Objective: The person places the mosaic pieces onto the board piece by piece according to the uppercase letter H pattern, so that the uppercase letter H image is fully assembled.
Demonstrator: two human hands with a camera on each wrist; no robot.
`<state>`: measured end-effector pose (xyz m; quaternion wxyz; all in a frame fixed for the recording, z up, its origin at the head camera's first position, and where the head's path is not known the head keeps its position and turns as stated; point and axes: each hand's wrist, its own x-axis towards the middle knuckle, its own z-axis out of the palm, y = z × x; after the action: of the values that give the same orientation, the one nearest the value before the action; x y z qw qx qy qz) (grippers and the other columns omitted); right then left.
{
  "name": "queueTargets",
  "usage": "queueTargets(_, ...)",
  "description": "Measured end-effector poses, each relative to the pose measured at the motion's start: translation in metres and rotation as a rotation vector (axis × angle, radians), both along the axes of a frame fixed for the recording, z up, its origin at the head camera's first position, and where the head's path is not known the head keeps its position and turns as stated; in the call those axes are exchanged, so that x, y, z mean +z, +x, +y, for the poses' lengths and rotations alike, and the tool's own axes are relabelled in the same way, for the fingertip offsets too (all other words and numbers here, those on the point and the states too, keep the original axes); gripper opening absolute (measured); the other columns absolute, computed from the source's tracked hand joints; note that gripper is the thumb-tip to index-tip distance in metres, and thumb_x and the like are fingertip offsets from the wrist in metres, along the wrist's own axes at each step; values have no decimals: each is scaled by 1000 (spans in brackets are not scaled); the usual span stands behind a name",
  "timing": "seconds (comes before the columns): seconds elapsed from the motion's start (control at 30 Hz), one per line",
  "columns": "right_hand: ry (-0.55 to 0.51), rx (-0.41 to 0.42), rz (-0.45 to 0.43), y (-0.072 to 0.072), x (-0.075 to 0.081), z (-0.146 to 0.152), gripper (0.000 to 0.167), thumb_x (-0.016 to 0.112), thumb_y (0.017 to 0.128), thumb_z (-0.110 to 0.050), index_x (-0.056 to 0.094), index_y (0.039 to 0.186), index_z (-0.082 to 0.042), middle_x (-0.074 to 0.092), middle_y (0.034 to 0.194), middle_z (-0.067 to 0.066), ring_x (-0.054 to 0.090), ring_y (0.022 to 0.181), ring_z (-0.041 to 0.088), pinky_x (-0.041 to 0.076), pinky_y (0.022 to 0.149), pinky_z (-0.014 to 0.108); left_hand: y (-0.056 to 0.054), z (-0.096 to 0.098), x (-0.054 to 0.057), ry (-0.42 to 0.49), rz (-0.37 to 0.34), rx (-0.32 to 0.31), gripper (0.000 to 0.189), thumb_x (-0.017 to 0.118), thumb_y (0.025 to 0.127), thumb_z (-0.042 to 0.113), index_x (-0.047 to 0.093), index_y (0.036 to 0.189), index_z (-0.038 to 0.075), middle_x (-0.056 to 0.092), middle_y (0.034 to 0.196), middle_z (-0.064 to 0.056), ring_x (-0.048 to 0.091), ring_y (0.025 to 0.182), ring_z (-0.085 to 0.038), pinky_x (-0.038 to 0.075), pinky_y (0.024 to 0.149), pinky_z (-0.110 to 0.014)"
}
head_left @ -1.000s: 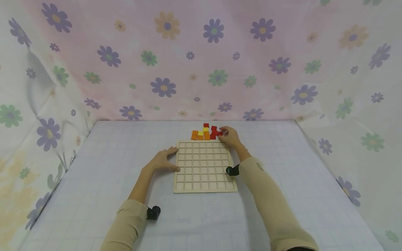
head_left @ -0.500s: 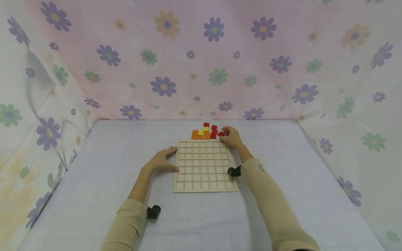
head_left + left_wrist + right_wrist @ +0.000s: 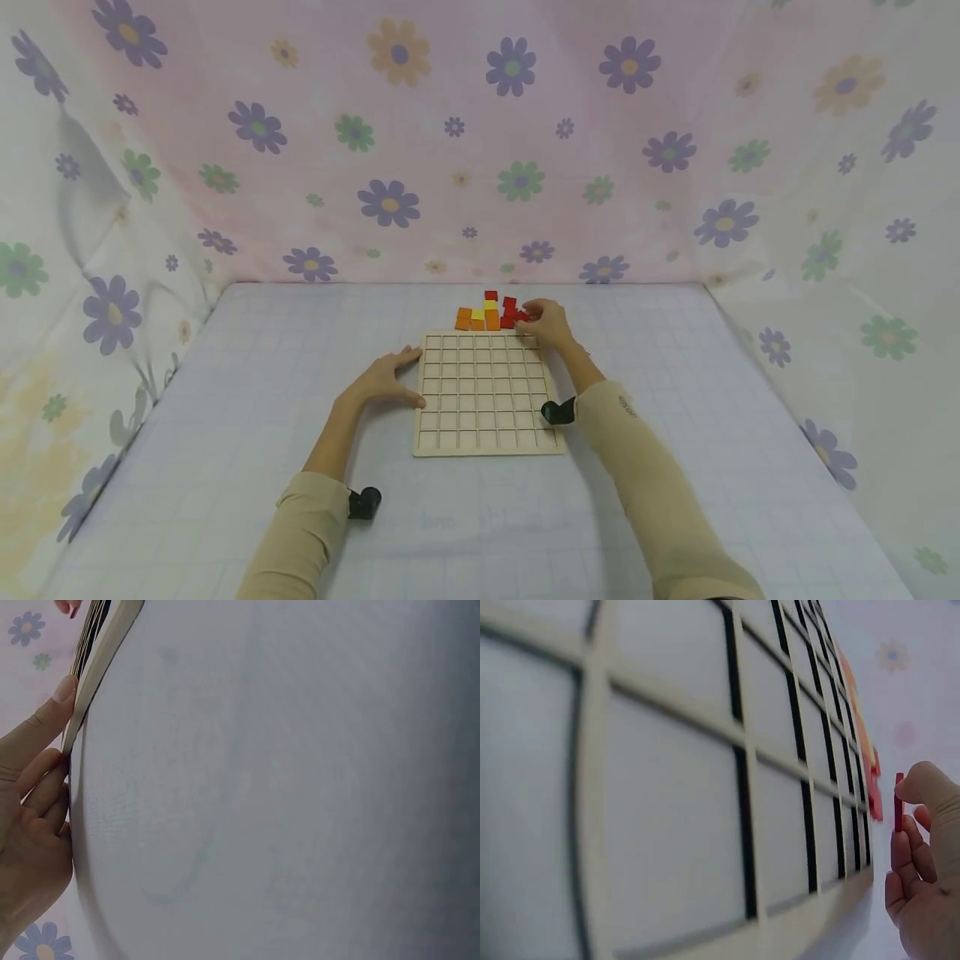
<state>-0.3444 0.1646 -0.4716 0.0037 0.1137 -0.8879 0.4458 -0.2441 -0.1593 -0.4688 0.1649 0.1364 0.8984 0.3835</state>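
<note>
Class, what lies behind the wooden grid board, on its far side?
Behind the board lie orange tiles, yellow tiles and red tiles; the right hand pinches a red piece. Whatever that hand covers is hidden.

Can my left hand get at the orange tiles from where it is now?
Probably yes, with a forward reach: the left hand touches the board's left edge, and nothing visible stands between it and the nearest orange tiles. The right hand, pinching a red tile, is to their right.

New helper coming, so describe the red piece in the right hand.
Find the wooden grid board; beyond its far edge lie coloured pieces. At their right end is the red piece: unlike its red neighbours, it's pinched by the right hand.
</note>
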Motion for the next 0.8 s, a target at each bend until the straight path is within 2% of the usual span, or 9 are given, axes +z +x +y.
queueTargets(0.17,-40,145,48,13,5,-30,37,70,81,-5,59,113,11,62,109,25,60,99,35,53,86,40,1,0,0,5,-1,10,100,86,64,28,33,146,7,20,153,-19,14,141,-41,11,113,-56)
queueTargets(0.3,-8,308,81,23,9,-60,35,70,80,-4,61,110,10,64,107,23,61,97,33,54,84,36,0,1,0,10,-12,19,100,86,63,28,33,146,7,20,153,-18,14,141,-39,12,114,-55)
queueTargets(0.4,48,381,62,27,5,-76,33,69,80,-6,63,109,7,65,105,19,62,93,28,54,81,30,0,1,0,14,-17,22,100,86,63,28,33,146,8,20,153,-19,15,141,-38,13,114,-54)
queueTargets(0.57,120,404,59,31,-2,-89,32,70,81,-7,63,109,7,66,104,17,63,92,25,54,82,29,-1,1,1,10,-16,15,100,85,64,28,33,146,8,19,153,-20,15,141,-39,14,113,-55)
queueTargets(0.67,100,391,45,34,-1,-91,31,69,84,-8,64,111,6,65,109,17,62,99,27,53,86,33,0,1,2,12,-14,16,100,85,64,28,33,146,8,20,153,-20,15,141,-39,14,113,-55)
queueTargets(0.8,74,372,19,34,1,-94,27,68,86,-9,67,110,2,66,111,14,61,99,26,52,87,33,1,1,0,25,-14,17,100,86,64,28,33,146,7,20,153,-20,15,141,-39,14,113,-55)
